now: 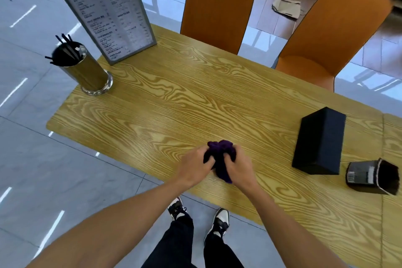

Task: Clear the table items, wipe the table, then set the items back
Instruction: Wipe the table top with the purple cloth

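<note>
Head view: left hand point(195, 164), right hand point(238, 167) both grip bunched purple cloth point(220, 154) on bench point(174, 98); soft, light, compressible; best gathered mid-wad, between palms.

straw holder point(87, 69) left on table point(174, 98), box point(319, 141) right

I see a long yellow wood-grain table point(195, 98) standing on a glossy grey tiled floor point(32, 169) that throws back bright streaks of ceiling light. Two orange upholstered chairs point(217, 6) stand side by side along its far edge. Beyond them, a brownish tiled patch of floor holds a flattened piece of brown cardboard point(286, 7).
</note>
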The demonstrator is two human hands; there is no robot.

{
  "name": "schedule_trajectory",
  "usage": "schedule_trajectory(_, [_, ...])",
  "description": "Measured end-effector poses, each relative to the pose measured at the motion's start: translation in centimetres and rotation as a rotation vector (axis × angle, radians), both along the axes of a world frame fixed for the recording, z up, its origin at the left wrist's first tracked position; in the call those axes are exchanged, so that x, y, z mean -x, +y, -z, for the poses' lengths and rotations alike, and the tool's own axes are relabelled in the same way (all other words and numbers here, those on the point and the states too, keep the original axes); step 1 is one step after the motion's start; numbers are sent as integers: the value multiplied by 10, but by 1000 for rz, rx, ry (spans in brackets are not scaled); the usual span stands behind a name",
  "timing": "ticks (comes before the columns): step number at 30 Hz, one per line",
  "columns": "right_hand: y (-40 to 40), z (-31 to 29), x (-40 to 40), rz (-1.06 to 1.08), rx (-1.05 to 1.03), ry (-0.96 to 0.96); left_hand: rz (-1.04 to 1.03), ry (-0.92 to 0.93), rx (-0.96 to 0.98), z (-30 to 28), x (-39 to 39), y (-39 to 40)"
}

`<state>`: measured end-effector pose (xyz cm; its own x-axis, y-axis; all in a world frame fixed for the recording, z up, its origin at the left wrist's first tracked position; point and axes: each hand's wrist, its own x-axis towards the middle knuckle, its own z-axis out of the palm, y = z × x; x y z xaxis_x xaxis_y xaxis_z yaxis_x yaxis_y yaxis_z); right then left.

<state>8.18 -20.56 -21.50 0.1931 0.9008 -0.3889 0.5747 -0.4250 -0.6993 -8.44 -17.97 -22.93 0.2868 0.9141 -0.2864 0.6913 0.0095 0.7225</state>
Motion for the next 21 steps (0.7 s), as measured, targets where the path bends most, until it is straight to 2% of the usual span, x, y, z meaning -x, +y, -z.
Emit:
schedule_trajectory(4, [11,12,-50,60,-34,-161,82,2,10,8,-48,25])
schedule_trajectory(10, [-8,47,-55,13,116,-404,158,54,111,32,-62,19])
schedule_trajectory(14, [-27,50,-22,-35,163,-436,157,117,104,34,-40,-6])
schedule_trajectory(18, [-40,42,10,-207,206,-505,126,140,138,30,-7,-27])
schedule_trajectory(21, [-44,40,42,-195,210,-428,56,130,164,31,23,-40])
